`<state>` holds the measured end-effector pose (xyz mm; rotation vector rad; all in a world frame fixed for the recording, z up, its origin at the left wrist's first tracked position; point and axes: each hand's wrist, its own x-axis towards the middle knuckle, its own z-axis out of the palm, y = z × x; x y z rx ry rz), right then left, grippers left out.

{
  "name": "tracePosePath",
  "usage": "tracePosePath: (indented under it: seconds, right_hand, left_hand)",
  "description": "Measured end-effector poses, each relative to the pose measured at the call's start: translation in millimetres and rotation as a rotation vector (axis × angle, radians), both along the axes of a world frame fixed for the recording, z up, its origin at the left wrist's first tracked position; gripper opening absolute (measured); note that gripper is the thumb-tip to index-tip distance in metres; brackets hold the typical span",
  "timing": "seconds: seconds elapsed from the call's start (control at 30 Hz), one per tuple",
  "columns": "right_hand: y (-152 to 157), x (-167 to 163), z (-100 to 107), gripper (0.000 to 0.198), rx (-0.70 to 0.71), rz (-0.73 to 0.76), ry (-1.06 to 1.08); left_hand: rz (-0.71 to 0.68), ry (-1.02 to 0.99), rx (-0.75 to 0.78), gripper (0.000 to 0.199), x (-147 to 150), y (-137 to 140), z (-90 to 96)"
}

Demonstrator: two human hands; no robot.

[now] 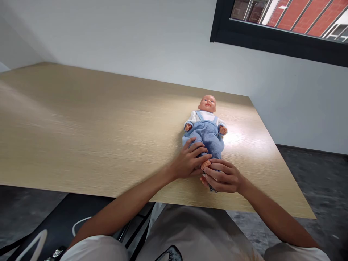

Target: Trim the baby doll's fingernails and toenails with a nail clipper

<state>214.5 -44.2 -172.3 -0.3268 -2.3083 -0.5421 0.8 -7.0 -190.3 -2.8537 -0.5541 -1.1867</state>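
A baby doll (208,130) in blue dungarees and a white top lies on its back on the wooden table (108,123), its head pointing away from me. My left hand (190,159) rests over the doll's lower leg, fingers curled round it near the ankle. A bare doll foot (206,165) shows between my two hands. My right hand (224,175) is closed beside that foot, with fingers bent and pressed together. Below its fingers shows a small black-and-white striped cloth (212,189), mostly hidden. The doll's other foot (203,180) peeks out under my fingers.
The table's front edge runs just in front of my body, and its right edge lies beyond my right arm. A black chair (73,214) with a white cable (38,244) stands at lower left. A dark-framed window (277,32) is set in the wall behind.
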Motion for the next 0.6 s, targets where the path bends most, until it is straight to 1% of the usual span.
tracePosePath:
  seconds: [0.13,0.33,0.53,0.6]
  right_hand:
    - [1.0,-0.3,-1.3,0.055,0.05,-0.012,0.008]
    - [-4.7,-5.3,-2.0,0.056,0.07,-0.042,0.003]
    - [-12.1,-14.0,-2.1,0.058,0.076,-0.104,0.024]
    - [-11.5,-12.9,-3.3,0.055,0.041,-0.074,0.045]
  left_hand:
    - [-0.002,-0.01,0.002,0.044,0.1,0.0,0.4]
    - [-0.004,-0.015,0.007,0.041,0.3,0.5,-0.1]
    - [-0.006,-0.036,-0.009,0.038,-0.1,-0.4,1.0]
    - [-0.031,-0.045,-0.044,0.038,-0.8,-2.0,4.0]
